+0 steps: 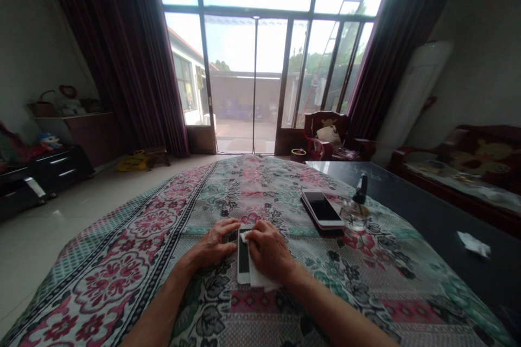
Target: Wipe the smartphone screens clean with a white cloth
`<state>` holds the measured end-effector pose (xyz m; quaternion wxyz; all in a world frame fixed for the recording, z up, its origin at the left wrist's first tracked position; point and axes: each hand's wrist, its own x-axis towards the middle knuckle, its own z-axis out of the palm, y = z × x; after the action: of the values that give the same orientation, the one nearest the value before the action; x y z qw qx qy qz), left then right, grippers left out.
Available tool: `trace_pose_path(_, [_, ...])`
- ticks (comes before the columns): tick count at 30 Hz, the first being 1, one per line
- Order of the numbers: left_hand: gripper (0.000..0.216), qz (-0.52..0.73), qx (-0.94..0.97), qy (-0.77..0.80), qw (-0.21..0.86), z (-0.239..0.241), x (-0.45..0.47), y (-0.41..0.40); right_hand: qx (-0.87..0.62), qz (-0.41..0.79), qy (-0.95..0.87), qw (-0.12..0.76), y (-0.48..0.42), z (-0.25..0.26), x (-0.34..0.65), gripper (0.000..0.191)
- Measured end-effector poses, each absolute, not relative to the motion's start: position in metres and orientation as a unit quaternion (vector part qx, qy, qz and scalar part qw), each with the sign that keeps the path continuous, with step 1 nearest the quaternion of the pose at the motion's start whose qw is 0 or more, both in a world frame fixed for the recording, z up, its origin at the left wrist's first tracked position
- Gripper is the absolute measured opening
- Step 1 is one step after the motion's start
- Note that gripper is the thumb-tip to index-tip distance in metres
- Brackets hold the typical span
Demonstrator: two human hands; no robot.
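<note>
The hands [240,249] cover most of the white phone [243,263] and cloth [260,281], hiding its top

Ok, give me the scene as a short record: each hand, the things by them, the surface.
left hand: flat beside the white phone, steadying its left edge
right hand: pressing a white cloth on the phone's right side
second phone: lying face up, further right
glass bottle: dark cap, just right of the second phone
surface: floral cloth over the table
</note>
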<state>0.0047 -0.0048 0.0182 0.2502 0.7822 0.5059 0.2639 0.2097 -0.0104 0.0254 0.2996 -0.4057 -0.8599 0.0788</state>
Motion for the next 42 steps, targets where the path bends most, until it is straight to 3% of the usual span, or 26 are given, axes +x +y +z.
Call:
trace_pose_path(15, [0.063, 0.242, 0.767, 0.532, 0.264, 0.03, 0.012, -0.014, -0.429, 0.078, -0.846, 0.308, -0.024, 0.022, 0.224, 0.019])
trace_pose_path(20, [0.094, 0.164, 0.783, 0.528, 0.285, 0.037, 0.008, -0.023, -0.431, 0.088, -0.833, 0.334, -0.03, 0.019, 0.226, 0.019])
trace_pose_path(26, [0.126, 0.075, 0.82, 0.52, 0.229, 0.036, 0.02, -0.036, -0.433, 0.085, -0.829, 0.345, -0.028, 0.018, 0.224, 0.019])
trace_pose_path(34, [0.117, 0.12, 0.814, 0.534, 0.194, 0.018, 0.022, -0.033, -0.437, 0.091, -0.821, 0.356, -0.022, 0.014, 0.223, 0.018])
trace_pose_path(42, [0.117, 0.13, 0.809, 0.532, 0.212, 0.031, 0.025, -0.025, -0.443, 0.094, -0.817, 0.356, -0.006, 0.013, 0.218, 0.019])
